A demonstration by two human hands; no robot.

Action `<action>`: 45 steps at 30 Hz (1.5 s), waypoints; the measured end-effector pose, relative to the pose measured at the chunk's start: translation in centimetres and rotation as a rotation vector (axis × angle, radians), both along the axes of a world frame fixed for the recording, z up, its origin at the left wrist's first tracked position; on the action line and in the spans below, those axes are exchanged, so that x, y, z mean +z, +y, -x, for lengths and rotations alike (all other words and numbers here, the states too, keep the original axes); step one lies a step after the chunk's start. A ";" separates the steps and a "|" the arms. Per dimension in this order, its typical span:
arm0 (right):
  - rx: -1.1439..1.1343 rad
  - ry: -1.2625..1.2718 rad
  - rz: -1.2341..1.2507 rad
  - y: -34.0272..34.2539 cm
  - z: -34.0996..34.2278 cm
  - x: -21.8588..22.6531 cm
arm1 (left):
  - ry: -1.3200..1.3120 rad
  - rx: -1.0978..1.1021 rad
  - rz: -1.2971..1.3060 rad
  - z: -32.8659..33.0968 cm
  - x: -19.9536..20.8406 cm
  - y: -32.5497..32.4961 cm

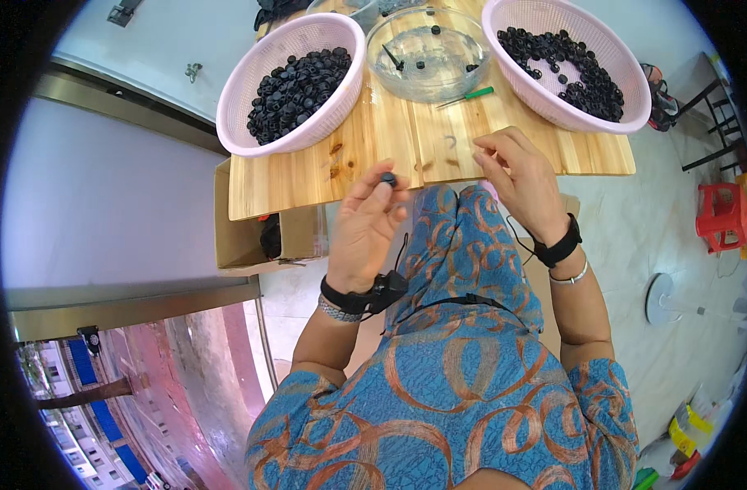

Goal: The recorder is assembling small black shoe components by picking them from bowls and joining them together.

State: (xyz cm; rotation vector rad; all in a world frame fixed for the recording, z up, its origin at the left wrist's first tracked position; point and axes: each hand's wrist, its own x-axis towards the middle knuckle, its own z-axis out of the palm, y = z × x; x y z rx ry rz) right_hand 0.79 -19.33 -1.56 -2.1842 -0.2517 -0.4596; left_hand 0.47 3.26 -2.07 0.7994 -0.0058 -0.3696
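Note:
Between the thumb and fingers of my left hand [368, 211] is a small round black cap [388, 178], held just off the table's near edge. My right hand [516, 178] hovers by the same edge to the right, fingers loosely bent, with a gap between thumb and forefinger and nothing visible in it. A pink basket [233, 114] at the left is filled with a heap of black caps [298, 91]. Another pink basket [626, 49] at the right holds smaller black ring-like pieces [587, 86].
On the wooden table [308, 170], a clear round bowl [426, 91] with a few black pieces stands between the baskets. A thin tool with a green handle [478, 93] lies before it. An open cardboard box [247, 253] sits below left; a red stool [720, 216] stands far right.

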 end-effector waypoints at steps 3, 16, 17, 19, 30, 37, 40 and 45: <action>-0.080 0.013 0.220 -0.4 -1.2 -0.2 | 0.033 0.060 -0.029 -0.1 -0.8 1.8; -0.047 0.033 0.823 -1.3 -9.3 -1.6 | 0.130 -0.015 0.300 -1.2 -0.6 3.2; -0.055 -0.012 0.864 -1.1 -9.4 -1.6 | 0.164 -0.037 0.367 -1.1 -0.4 3.2; -0.049 -0.009 0.867 -0.7 -9.1 -1.4 | 0.194 -0.049 0.435 -1.0 -0.3 3.3; 0.336 0.136 -0.049 4.6 0.6 3.6 | 0.223 -0.076 0.426 -0.9 0.3 2.3; 0.362 -0.093 0.200 4.8 1.5 4.5 | 0.122 -0.087 0.236 -0.4 1.3 0.9; 0.343 -0.095 0.245 4.5 1.8 4.7 | 0.075 -0.093 0.174 -0.2 1.5 0.6; 0.351 -0.119 0.322 4.0 2.2 5.5 | 0.077 -0.089 0.171 0.0 1.7 0.2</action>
